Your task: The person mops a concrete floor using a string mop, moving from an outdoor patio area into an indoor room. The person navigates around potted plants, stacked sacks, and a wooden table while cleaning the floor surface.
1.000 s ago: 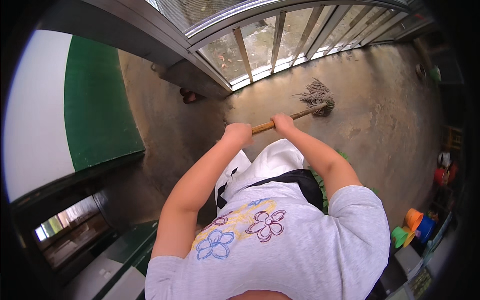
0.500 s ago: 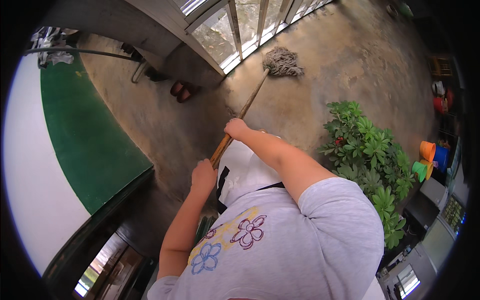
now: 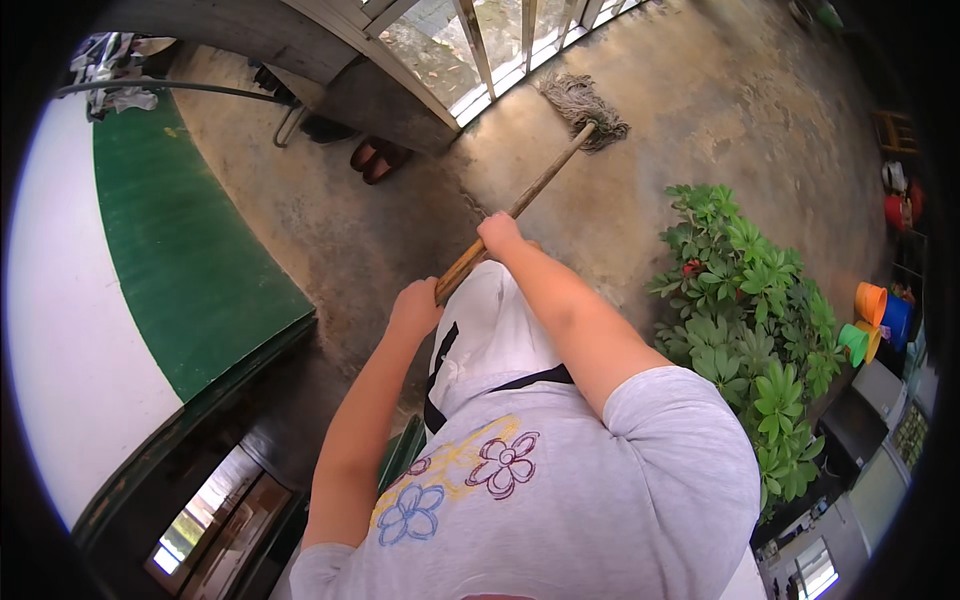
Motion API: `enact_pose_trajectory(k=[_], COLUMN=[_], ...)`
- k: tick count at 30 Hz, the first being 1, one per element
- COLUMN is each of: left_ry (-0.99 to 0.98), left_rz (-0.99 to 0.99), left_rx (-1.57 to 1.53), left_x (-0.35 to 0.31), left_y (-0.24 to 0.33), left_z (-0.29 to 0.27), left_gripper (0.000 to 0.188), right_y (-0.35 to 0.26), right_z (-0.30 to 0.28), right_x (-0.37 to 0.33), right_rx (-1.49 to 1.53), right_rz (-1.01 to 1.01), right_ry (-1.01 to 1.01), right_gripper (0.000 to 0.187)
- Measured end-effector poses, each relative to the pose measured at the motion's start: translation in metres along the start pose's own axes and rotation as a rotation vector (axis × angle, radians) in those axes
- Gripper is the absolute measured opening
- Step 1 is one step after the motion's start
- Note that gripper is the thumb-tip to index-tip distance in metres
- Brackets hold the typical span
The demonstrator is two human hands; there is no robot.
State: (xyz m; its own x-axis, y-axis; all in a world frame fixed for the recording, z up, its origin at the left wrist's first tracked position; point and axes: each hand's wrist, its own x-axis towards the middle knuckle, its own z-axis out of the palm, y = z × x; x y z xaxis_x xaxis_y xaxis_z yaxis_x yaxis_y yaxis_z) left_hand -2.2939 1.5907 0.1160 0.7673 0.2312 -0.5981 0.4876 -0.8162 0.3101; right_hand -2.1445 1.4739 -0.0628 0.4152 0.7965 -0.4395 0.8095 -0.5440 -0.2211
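The mop (image 3: 560,150) lies out ahead of me across the concrete floor (image 3: 720,110), its grey string head (image 3: 582,104) flat on the ground just beside the foot of the glazed door frame (image 3: 480,50), the wooden handle (image 3: 520,205) slanting back toward my body. My right hand (image 3: 498,232) is wrapped closed around the handle partway down; my left hand (image 3: 415,305) is curled shut over its near end, just in front of my white apron (image 3: 490,330). I judge the handle stiff and light, rough enough not to slip, while the string head is soft, floppy and probably the heavy end if wet, so a grip with hands set well apart, as now, gives me the best leverage. A pair of brown slippers (image 3: 375,160) sits near the door step, left of the mop. To my right a leafy green plant (image 3: 750,310) spreads over the floor, and beyond it, at the floor's right edge, stand coloured plastic pots (image 3: 875,315). On my left runs a green and white wall (image 3: 190,260).
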Motion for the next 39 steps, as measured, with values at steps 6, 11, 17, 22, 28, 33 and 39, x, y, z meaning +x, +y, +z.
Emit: enact_pose_trajectory(k=[6,11,17,22,28,33,39], left_ry=[-0.094,-0.06,-0.068,0.024,-0.081,-0.096,-0.106], left_rz=[0.039,0.094,0.058,0.022,-0.045,-0.005,0.061], left_rx=[0.002,0.077,-0.031,-0.019,0.08,0.129,0.096], left_x=[0.027,0.003,-0.083,-0.187,-0.288,-0.289,-0.248], left_y=[0.034,-0.03,-0.182,-0.331,-0.457,-0.469,-0.403], left_z=[0.018,-0.003,-0.008,-0.006,-0.069,-0.058,-0.023], left_gripper=[0.022,0.02,0.028,0.036,0.039,0.036,0.032], right_y=[0.049,-0.018,-0.184,-0.365,-0.557,-0.562,-0.482], right_z=[0.033,0.017,0.044,0.064,0.065,0.059,0.087], right_x=[-0.013,-0.002,0.029,0.051,0.068,0.054,0.024], right_rx=[0.008,0.065,0.027,0.089,0.268,0.269,0.233], right_rz=[0.133,0.216,0.127,-0.032,-0.164,-0.131,0.004], right_ry=[-0.033,-0.017,0.124,0.054,-0.078,-0.17,-0.055], right_gripper=[0.013,0.013,0.012,0.014,0.012,0.017,0.015])
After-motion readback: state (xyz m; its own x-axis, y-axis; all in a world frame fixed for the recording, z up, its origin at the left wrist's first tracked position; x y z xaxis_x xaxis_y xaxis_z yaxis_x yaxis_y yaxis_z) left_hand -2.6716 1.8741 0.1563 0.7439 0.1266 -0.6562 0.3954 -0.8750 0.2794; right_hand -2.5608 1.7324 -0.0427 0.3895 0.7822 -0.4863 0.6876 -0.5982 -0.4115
